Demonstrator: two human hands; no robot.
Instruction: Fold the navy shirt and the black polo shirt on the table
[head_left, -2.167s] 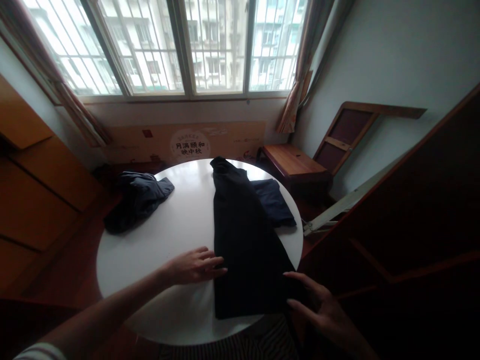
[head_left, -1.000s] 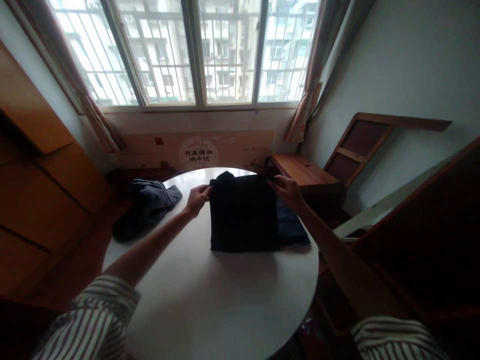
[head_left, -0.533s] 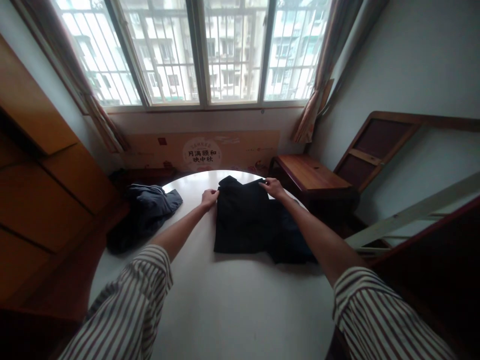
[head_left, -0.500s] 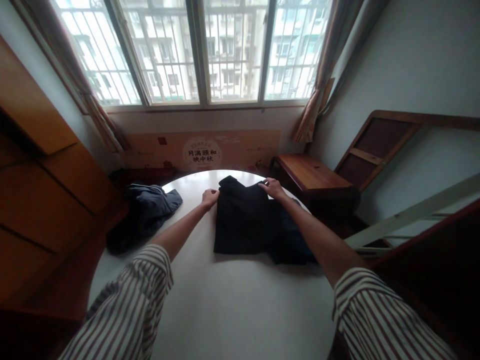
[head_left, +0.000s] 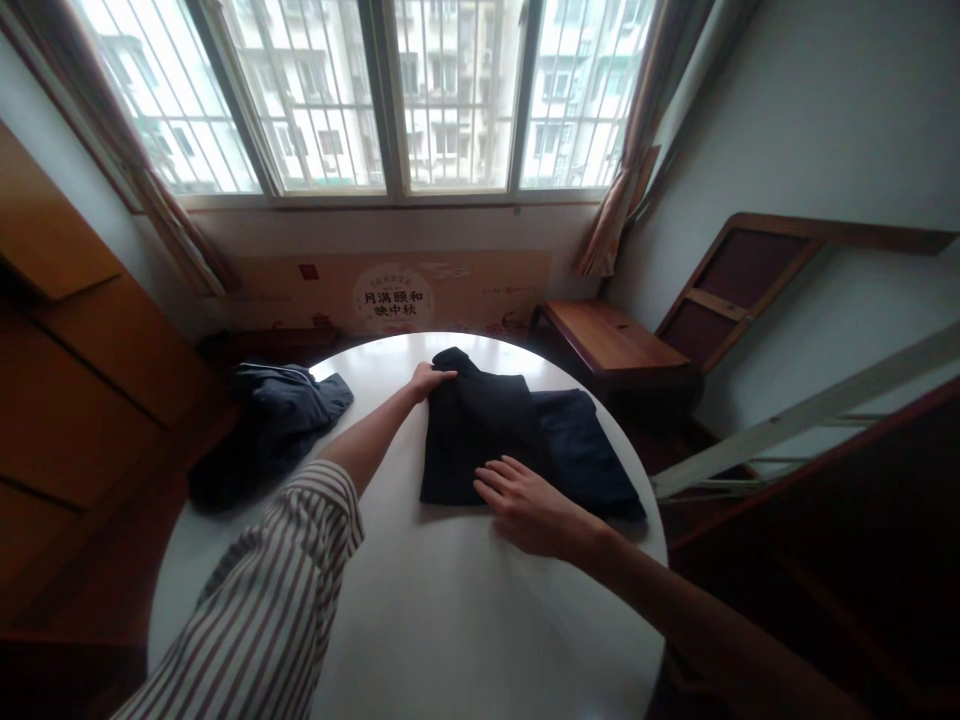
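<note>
A folded black garment, with what looks like a collar at its far left corner, lies on a round white table. My left hand pinches its far left edge, thumb on top of the cloth. Over the near edge of the garment, my right hand lies palm down with its fingers stretched out and slightly apart. Folded navy cloth lies against the black garment's right side, partly under it; its kind is unclear.
A crumpled dark garment with a pale stripe lies at the table's left edge. Beyond the table, a wooden bench stands at the back right. Orange-brown cabinets line the left side, and a pale slanted rail runs along the right.
My right hand has left the garment's far right corner and come toward me to its near edge. My left hand stays at the far left. The view has shifted slightly.
</note>
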